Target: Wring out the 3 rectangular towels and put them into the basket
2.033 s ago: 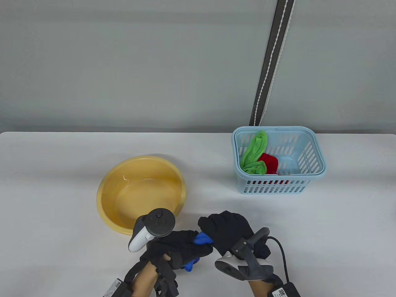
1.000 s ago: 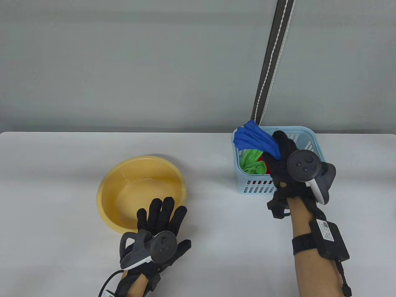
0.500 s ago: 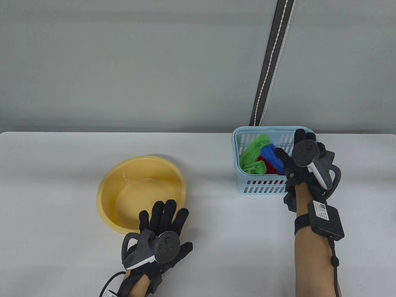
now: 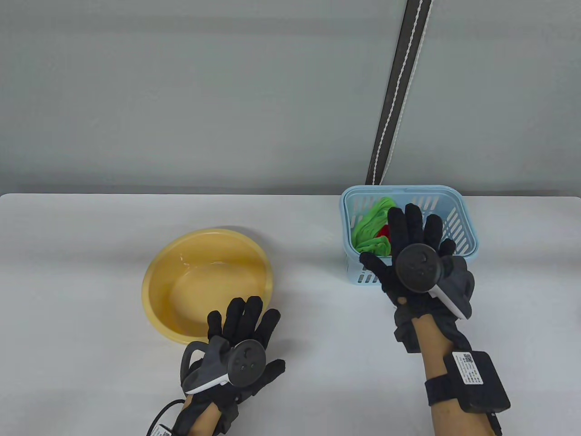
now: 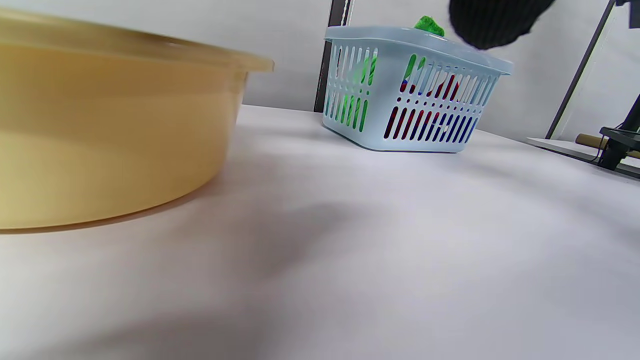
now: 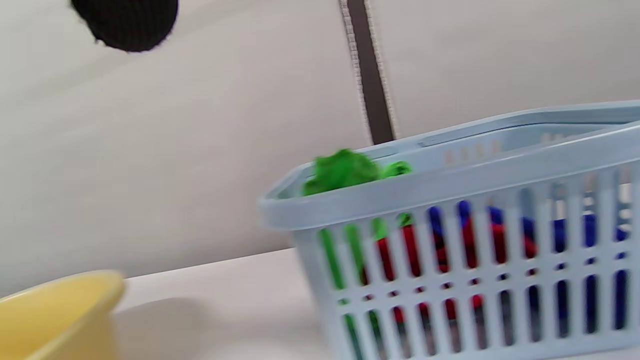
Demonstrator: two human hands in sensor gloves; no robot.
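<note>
While my right hand hangs with straight fingers, gripping nothing, above the near edge of the basket, the green towel, the red towel and the blue towel lie just beyond it, inside. My left hand rests flat and empty on the tabletop, near the basin, well apart from the basket.

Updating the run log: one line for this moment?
left hand: open, by bowl | right hand: open, over basket | towels: in basket

Green, red and blue towels lie bunched in the pale-blue basket.
</note>
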